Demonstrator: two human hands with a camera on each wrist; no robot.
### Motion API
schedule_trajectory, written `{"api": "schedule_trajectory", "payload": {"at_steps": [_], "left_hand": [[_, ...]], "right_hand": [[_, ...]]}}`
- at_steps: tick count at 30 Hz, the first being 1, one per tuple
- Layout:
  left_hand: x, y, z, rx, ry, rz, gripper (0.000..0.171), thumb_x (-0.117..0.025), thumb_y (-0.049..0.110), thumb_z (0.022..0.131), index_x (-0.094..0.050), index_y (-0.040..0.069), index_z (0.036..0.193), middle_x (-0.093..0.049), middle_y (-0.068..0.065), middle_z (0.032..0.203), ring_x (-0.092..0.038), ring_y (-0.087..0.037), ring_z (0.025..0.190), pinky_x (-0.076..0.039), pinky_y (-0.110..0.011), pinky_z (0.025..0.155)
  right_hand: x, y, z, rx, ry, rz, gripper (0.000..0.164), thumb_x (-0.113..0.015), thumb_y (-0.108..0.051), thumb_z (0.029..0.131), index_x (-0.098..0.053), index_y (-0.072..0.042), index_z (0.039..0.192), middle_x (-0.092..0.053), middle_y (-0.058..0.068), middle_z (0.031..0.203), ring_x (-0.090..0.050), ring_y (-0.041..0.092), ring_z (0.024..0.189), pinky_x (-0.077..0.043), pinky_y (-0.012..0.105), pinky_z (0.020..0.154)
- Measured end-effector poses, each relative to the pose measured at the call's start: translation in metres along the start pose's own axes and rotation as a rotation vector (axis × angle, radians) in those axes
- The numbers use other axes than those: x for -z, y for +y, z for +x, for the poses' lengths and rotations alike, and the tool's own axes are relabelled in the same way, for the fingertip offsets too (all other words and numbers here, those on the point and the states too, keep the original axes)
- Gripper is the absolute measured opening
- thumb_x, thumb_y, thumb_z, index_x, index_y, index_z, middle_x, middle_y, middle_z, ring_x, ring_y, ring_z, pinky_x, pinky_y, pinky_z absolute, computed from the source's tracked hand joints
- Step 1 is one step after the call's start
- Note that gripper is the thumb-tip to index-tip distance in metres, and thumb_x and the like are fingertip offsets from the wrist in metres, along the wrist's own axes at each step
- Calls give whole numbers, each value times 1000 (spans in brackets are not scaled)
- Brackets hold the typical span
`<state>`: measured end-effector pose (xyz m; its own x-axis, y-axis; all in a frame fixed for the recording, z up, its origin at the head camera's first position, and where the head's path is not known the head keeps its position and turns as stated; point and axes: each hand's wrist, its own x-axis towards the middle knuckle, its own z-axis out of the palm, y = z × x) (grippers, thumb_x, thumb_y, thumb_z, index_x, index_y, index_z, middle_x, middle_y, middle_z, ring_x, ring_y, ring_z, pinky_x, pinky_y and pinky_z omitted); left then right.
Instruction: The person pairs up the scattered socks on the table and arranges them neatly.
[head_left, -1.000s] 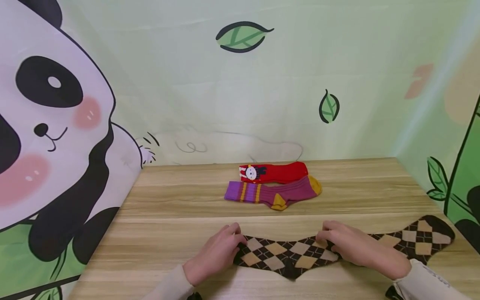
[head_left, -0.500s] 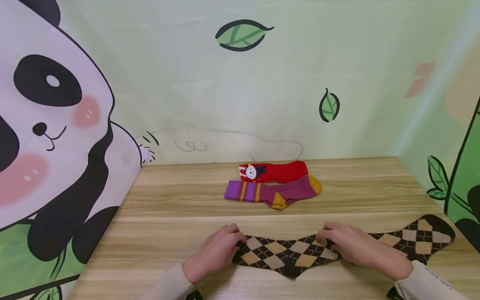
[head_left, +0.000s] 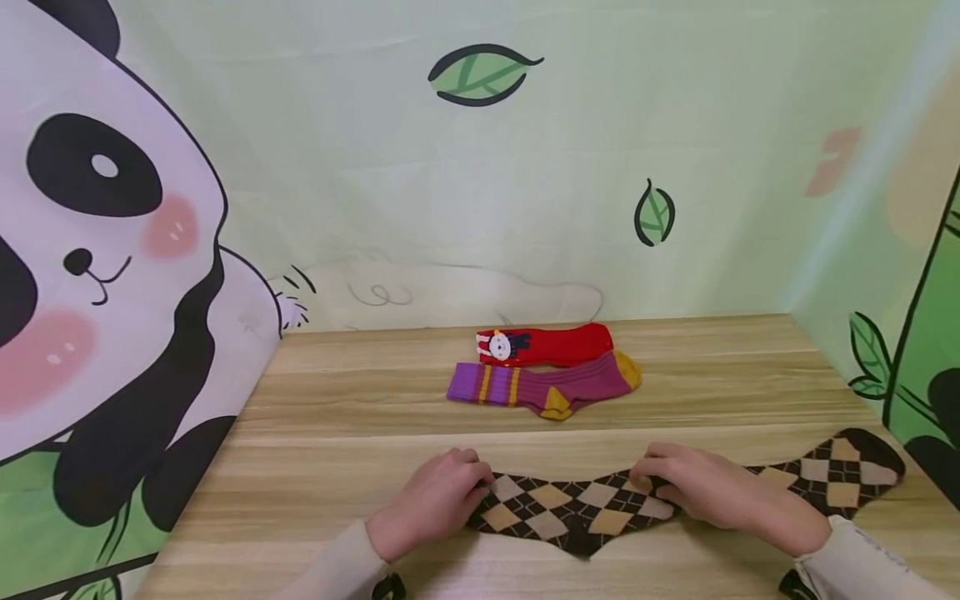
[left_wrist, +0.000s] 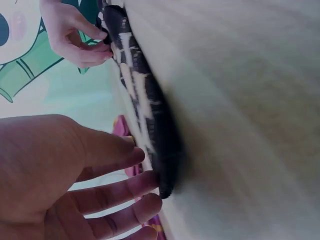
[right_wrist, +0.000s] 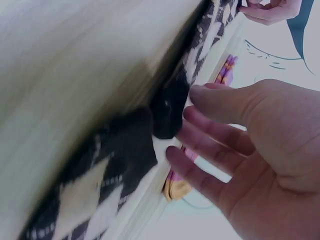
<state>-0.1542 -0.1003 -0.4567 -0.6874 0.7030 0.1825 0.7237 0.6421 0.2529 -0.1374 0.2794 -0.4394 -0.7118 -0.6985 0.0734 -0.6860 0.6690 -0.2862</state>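
Note:
A black, tan and grey argyle sock [head_left: 558,504] lies flat across the front of the table, its dark heel pointing toward me. At its left end, my left hand [head_left: 438,498] touches the fabric with fingertips and thumb. My right hand [head_left: 701,487] rests with its fingertips on the sock's black right end [right_wrist: 167,112]. Both wrist views show loosely extended fingers at the sock's edge. A second argyle sock [head_left: 836,475] lies to the right, partly hidden beneath my right hand and forearm; its dark end [right_wrist: 132,140] sits beside the first sock's end.
Further back on the wooden table [head_left: 330,417] lie a purple sock with yellow stripes, heel and toe [head_left: 577,383] and a red sock with a white animal figure [head_left: 562,346]. Behind them stands a pale green backdrop [head_left: 360,167] with a printed panda [head_left: 142,250].
Almost nothing differs: both hands stay at the two ends of the argyle sock, and the head view shifts very slightly.

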Motion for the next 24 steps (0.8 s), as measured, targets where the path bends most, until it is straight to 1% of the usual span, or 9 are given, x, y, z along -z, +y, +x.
{"api": "schedule_trajectory", "payload": {"at_steps": [3,6,10,14,17,19,21,24], "left_hand": [[4,4,8,-17,-5,1,7,-74,13,95,-78,8,98,-70,0,88,-63,-11,77,-54,-25,70],[8,10,19,-21,-27,10,9,-72,16,97,-78,10,100,-71,1,90,-63,-8,77,-54,-24,70],[13,24,37,-30,-60,7,14,-70,18,98,-78,10,106,-71,0,93,-61,-5,74,-53,-21,65],[13,39,57,-57,-84,-16,15,-69,19,99,-77,11,108,-71,2,93,-56,-1,69,-47,-17,59],[10,50,73,-82,-96,-16,15,-69,20,99,-77,11,108,-73,3,94,-56,0,69,-45,-14,57],[8,56,84,-100,-95,-3,16,-69,21,99,-77,11,109,-75,3,95,-56,0,66,-44,-13,56],[6,62,94,-118,-90,12,17,-69,21,99,-77,10,110,-75,3,94,-55,0,63,-43,-14,52],[3,73,109,-124,-93,39,19,-68,24,100,-76,12,112,-75,3,93,-56,-2,61,-40,-16,45]], "right_hand": [[6,2,-3,29,55,-25,34,-76,4,88,-73,-14,116,-66,-3,109,-67,15,96,-60,33,79],[13,7,-8,40,103,-73,34,-76,2,88,-72,-12,119,-67,0,111,-68,16,95,-60,32,77],[23,18,-17,18,123,-129,35,-77,-2,89,-71,-12,122,-67,5,115,-70,21,96,-60,34,74],[32,31,-29,-14,150,-166,37,-79,-3,87,-71,-11,122,-68,7,116,-71,23,93,-60,33,71],[37,41,-39,-19,186,-200,42,-81,0,84,-70,-11,123,-67,8,114,-70,22,90,-59,31,68],[40,47,-45,-17,209,-226,46,-83,1,82,-69,-9,125,-68,10,115,-70,25,92,-60,34,69],[44,53,-51,-30,224,-240,52,-83,2,81,-67,-9,129,-68,11,118,-70,26,95,-59,35,70],[49,62,-60,-65,222,-246,61,-83,1,81,-61,-9,137,-67,13,123,-69,26,96,-57,34,67]]}}
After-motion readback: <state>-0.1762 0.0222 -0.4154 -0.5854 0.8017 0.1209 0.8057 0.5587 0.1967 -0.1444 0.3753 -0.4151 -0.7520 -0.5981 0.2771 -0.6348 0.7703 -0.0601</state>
